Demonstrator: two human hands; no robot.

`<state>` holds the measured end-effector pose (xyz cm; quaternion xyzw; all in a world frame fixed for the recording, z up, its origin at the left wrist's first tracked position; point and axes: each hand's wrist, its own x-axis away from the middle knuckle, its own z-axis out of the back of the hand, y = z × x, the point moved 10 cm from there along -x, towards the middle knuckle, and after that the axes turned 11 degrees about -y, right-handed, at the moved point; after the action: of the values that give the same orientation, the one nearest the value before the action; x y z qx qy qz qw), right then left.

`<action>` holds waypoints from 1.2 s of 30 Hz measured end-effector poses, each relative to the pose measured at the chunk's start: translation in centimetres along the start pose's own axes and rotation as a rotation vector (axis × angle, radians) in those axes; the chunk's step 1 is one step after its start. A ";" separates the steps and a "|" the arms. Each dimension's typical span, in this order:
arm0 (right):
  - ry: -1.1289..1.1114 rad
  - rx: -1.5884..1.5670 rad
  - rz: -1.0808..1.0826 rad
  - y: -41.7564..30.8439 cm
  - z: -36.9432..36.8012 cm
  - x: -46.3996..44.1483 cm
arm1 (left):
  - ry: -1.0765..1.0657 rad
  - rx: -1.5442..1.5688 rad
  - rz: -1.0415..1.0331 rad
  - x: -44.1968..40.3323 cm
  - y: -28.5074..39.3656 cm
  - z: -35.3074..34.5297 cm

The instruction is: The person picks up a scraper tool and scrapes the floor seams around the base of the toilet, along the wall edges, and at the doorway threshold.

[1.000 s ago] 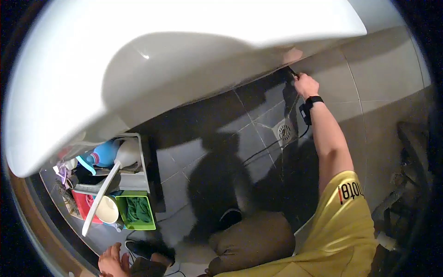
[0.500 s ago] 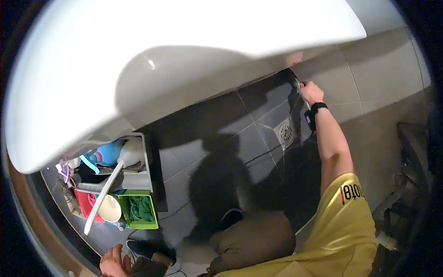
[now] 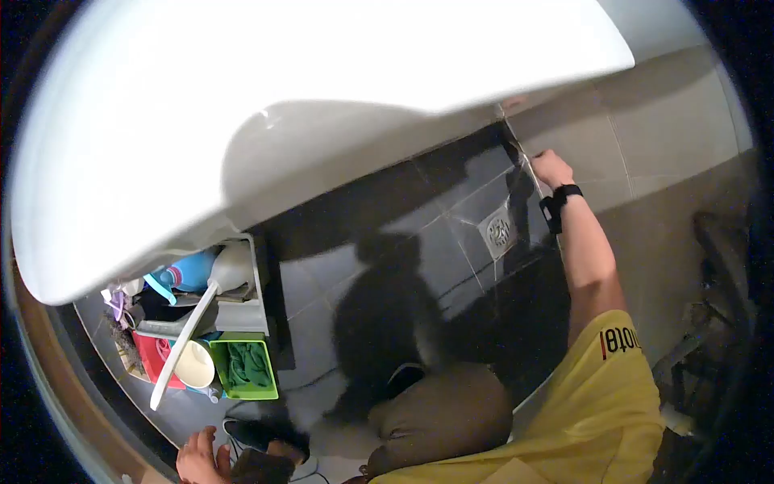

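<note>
- The right hand [image 3: 552,168], curled, is at the seam [image 3: 517,143] between tiled wall [image 3: 661,121] and floor [image 3: 476,181]; whether it grips anything I cannot tell.
- The left hand [image 3: 201,460] is loosely spread, near a shoe [image 3: 246,433].
- The grey caddy [image 3: 259,282] holds a blue bottle [image 3: 193,272].
- The green bin [image 3: 250,394] holds a green cloth [image 3: 247,363].
- A white handle [image 3: 185,344] slants over the red bin [image 3: 150,353].

One left hand [image 3: 203,460]; one right hand [image 3: 552,168]; one wrist strap [image 3: 571,191]; one floor drain [image 3: 500,231]; one green bin [image 3: 271,385]; one blue bottle [image 3: 193,272].
</note>
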<state>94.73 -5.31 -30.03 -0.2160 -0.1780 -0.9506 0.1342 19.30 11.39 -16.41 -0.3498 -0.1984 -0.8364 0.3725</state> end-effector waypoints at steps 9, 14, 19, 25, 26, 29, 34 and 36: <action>0.072 0.014 0.114 -2.9 1.7 -1.2 | -0.099 -0.016 0.050 0.4 -0.3 -2.0; -0.059 0.121 -0.030 1.9 0.3 2.0 | -0.015 0.025 0.033 0.2 -0.6 -0.6; 0.064 0.051 0.127 -1.1 1.7 1.7 | -0.044 -0.018 0.004 0.5 0.0 -1.6; -0.005 -0.038 0.081 3.4 -2.6 1.3 | -0.020 0.100 0.037 -0.4 -0.1 -0.2; -0.037 -0.068 0.028 5.7 -3.7 1.9 | -0.008 0.041 -0.028 -0.6 0.9 0.5; -0.092 0.019 -0.074 10.2 -4.9 3.7 | 0.006 0.022 -0.012 -0.1 0.3 -0.6; 0.125 0.017 0.092 2.5 -0.5 3.4 | -0.071 0.061 0.080 -0.1 -0.5 -2.1; 0.138 -0.014 0.129 -0.7 0.4 1.7 | -0.052 0.112 0.116 -0.5 -0.2 -1.4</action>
<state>93.13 -4.77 -29.08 -0.1621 -0.1475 -0.9538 0.2055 18.72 10.94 -17.70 -0.3610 -0.2340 -0.7915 0.4341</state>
